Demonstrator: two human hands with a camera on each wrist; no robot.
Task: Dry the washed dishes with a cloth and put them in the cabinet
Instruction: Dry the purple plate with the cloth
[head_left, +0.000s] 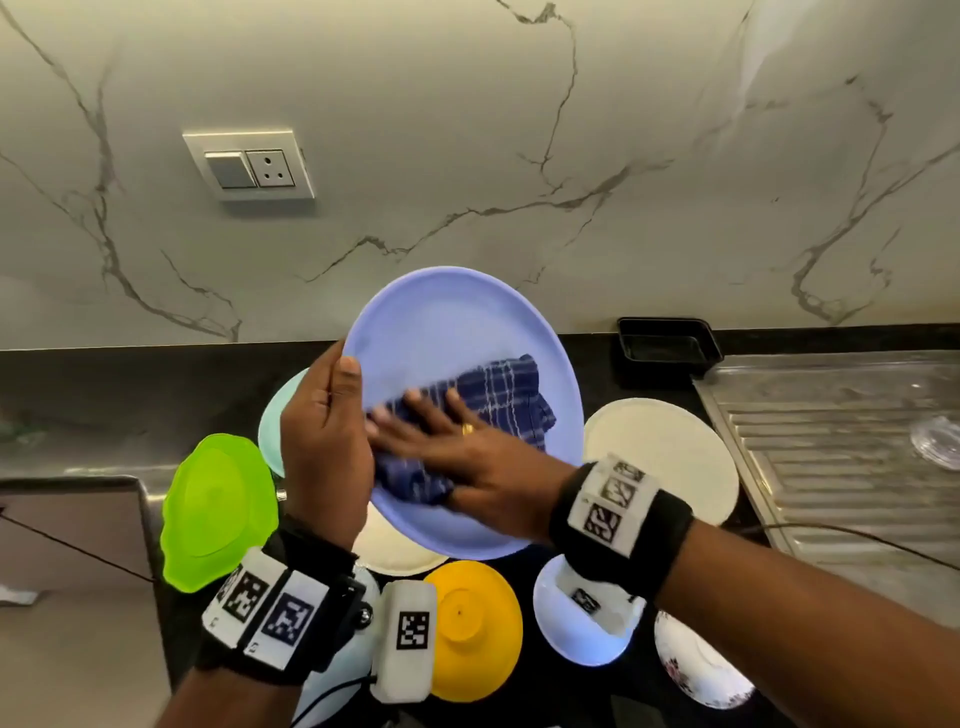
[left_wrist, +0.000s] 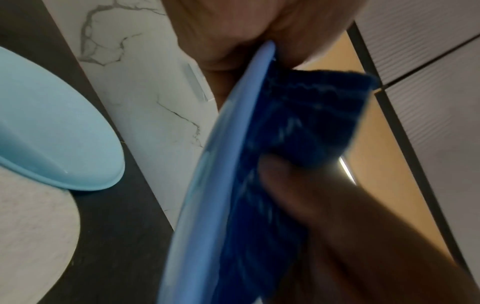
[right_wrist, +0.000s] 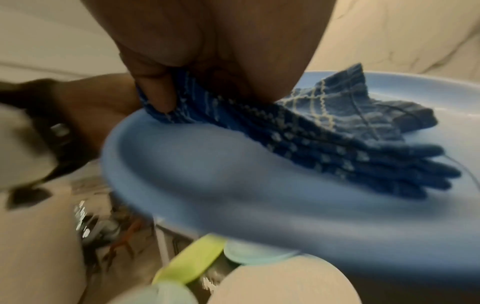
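Periwinkle-blue plate (head_left: 457, 322), held tilted above the black tabletop (head_left: 130, 384), is the item under work. The left hand (head_left: 324, 447) grips the plate at its left rim, thumb on the inner face and fingers behind it. The right hand (head_left: 467, 462) lies on a folded navy checked cloth (head_left: 498, 400), fingers extended flat and pressing the cloth against the plate's inner face. A gold ring (head_left: 467, 429) is visible on one finger of the right hand. In the right wrist view the cloth (right_wrist: 324, 131) lies in layered folds across the plate (right_wrist: 207, 174), with the thumb tucked into the fabric at the near rim. In the left wrist view the plate (left_wrist: 207, 185) appears edge-on with the cloth (left_wrist: 298, 127) against its face; this view is blurred.

Other dishes lie on the tabletop below the plate:
- a lime-green plate (head_left: 215, 512) to the left;
- a pale-blue plate (head_left: 272, 421) partly hidden behind the left hand;
- a cream plate (head_left: 670, 452) to the right;
- a second cream plate (head_left: 389, 551) beneath the held plate;
- a yellow dish (head_left: 478, 629), upside down, near the wrists;
- a white dish (head_left: 566, 629) beside it;
- a floral-patterned plate (head_left: 696, 670) at the lower right.

A black rectangular tray (head_left: 667, 345) stands against the marble wall (head_left: 467, 130), next to a ribbed steel drainboard (head_left: 841, 457).
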